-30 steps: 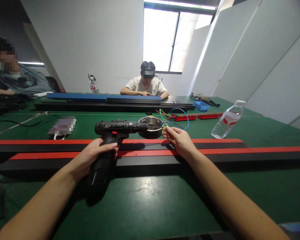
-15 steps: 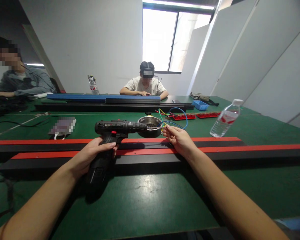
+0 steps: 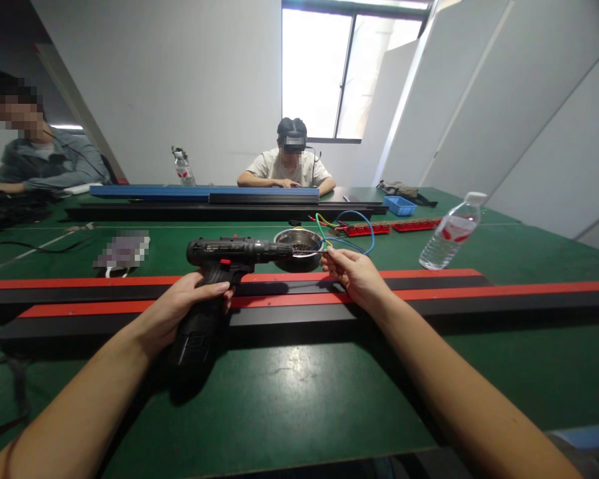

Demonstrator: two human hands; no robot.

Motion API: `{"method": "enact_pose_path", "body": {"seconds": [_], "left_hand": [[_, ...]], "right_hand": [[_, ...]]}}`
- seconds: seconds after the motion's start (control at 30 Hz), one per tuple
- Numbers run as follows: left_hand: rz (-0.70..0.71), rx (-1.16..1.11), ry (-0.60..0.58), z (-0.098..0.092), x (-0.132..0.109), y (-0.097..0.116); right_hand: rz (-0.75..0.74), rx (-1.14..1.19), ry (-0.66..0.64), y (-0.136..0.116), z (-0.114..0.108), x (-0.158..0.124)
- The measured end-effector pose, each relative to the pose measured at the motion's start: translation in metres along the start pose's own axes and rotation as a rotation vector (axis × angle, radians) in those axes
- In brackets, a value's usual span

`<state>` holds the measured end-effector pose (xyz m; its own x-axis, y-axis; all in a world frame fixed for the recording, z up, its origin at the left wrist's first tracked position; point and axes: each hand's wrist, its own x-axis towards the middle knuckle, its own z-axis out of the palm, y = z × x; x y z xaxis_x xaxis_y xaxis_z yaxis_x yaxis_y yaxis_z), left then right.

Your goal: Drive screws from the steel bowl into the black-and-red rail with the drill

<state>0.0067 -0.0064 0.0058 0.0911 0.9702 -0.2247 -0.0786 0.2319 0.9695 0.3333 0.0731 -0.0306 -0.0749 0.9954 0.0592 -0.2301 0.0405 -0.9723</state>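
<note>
My left hand (image 3: 192, 299) is wrapped round the grip of a black cordless drill (image 3: 229, 253), which points to the right. From its chuck runs a long thin bit (image 3: 308, 251). At the bit's far end, my right hand (image 3: 352, 269) is closed in a pinch; whether it holds the tip alone or a small screw on it is too small to tell. Just behind the bit stands a metal bowl (image 3: 299, 266) with small dark pieces in it. Below both hands lie two long black bars with red tops, a nearer bar (image 3: 299, 318) and a farther bar (image 3: 429, 275).
A tilted-looking water bottle (image 3: 452, 233) stands to the right. Coloured wires (image 3: 372, 233) and red strips (image 3: 367, 230) lie behind the bowl. Long blue and black profiles (image 3: 180, 193) cross the table's far side, near a blue tray (image 3: 399, 205). Two people sit beyond.
Hands and drill hold nearly the same pose. The whole view has shifted very slightly; nothing was taken up or let go.
</note>
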Motion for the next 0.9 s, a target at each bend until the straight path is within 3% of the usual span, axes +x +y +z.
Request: {"method": "enact_pose_path", "body": {"seconds": [0.9], "left_hand": [[-0.031,0.077,-0.051,-0.0063,0.0038,-0.0032]], "right_hand": [[-0.089,-0.097,0.044,0.0054,0.0008,0.0002]]}}
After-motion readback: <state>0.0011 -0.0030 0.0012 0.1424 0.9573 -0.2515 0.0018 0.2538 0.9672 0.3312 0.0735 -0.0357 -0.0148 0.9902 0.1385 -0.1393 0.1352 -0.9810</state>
